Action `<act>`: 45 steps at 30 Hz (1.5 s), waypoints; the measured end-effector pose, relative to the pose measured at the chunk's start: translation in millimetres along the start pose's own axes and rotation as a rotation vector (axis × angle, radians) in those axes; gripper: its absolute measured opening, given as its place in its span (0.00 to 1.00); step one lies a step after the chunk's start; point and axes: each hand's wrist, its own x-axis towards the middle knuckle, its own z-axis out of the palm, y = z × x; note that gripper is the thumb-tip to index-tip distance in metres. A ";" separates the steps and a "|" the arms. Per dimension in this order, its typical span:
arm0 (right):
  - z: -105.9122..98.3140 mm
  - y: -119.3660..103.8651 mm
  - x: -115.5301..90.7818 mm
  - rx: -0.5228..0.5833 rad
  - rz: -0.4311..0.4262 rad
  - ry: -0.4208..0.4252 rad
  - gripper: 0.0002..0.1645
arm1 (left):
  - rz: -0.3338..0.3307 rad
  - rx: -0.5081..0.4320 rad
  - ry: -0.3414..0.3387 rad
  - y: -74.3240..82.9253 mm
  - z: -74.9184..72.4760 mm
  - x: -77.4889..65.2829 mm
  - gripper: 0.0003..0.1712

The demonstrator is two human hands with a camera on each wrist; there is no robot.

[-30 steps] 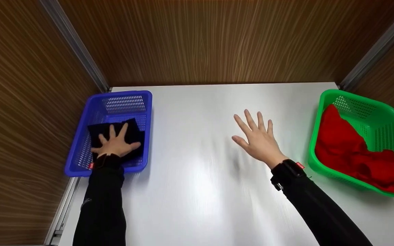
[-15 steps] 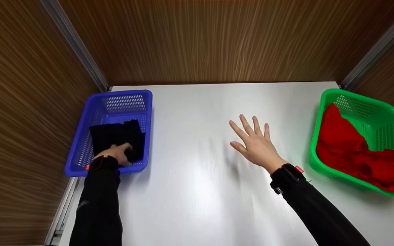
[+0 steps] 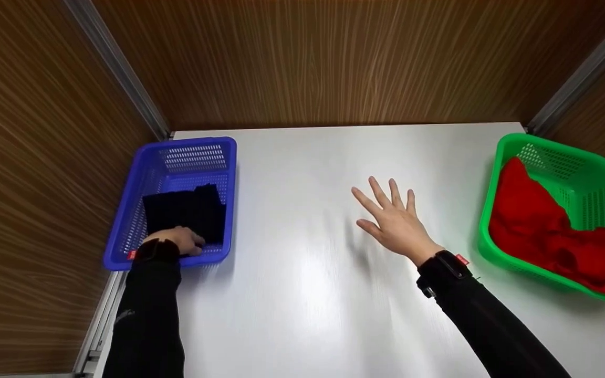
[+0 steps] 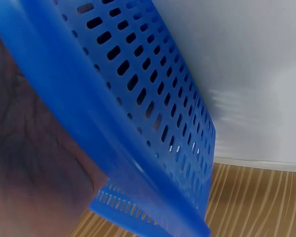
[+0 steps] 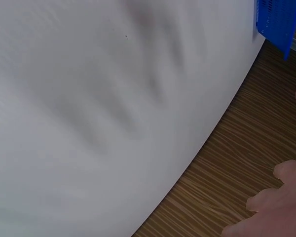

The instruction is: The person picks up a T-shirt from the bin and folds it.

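Observation:
In the head view, a black cloth [image 3: 184, 210] lies bunched in the blue perforated basket [image 3: 232, 194] at the left. My left hand [image 3: 174, 239] reaches over the basket's near side, its fingers curled at the cloth's near edge, gripping it; the far fingers are hidden. In the left wrist view, the basket's rim [image 4: 103, 128] crosses in front of my left palm [image 4: 34, 163]. My right hand [image 3: 396, 226] hovers over the white table with fingers spread, holding nothing. Several of its fingertips [image 5: 264, 200] show at the right wrist view's edge.
At the right stands a green basket [image 3: 596, 205] with a red cloth [image 3: 533, 220] in it, draped onto its near rim. Wood-grain panels [image 3: 302, 63] wall the white table [image 3: 292, 210] at the back and both sides.
My left hand has drawn back from spread flat on the black cloth to its near edge, and its fingers have curled in. My right hand has shifted slightly toward me, still spread.

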 end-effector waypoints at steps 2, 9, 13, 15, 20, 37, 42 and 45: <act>-0.2 -0.3 0.6 0.002 0.003 -0.009 0.41 | 0.048 0.011 0.047 -7.1 2.6 8.0 0.24; -0.1 -1.2 1.8 0.025 0.004 -0.031 0.42 | 0.219 0.072 0.347 -21.8 12.1 27.1 0.13; -0.4 0.5 0.4 0.029 0.013 -0.034 0.42 | 0.251 0.093 0.462 -20.5 11.3 30.1 0.16; -0.1 1.6 -0.3 0.038 0.018 -0.035 0.43 | 0.242 0.080 0.487 -18.6 9.0 30.1 0.18; -0.1 3.6 -1.0 0.051 0.014 -0.024 0.44 | 0.224 0.064 0.578 -14.0 3.5 29.8 0.20; 2.5 8.6 -0.4 0.030 0.022 0.010 0.48 | 0.223 -0.004 1.466 33.4 -62.4 8.6 0.05; -0.9 10.4 -1.3 0.042 0.040 0.029 0.48 | 0.445 -0.081 1.607 94.2 -94.1 -18.1 0.10; -2.9 10.1 -0.8 0.089 0.048 0.044 0.48 | 0.616 -0.149 1.628 136.1 -100.8 -30.5 0.12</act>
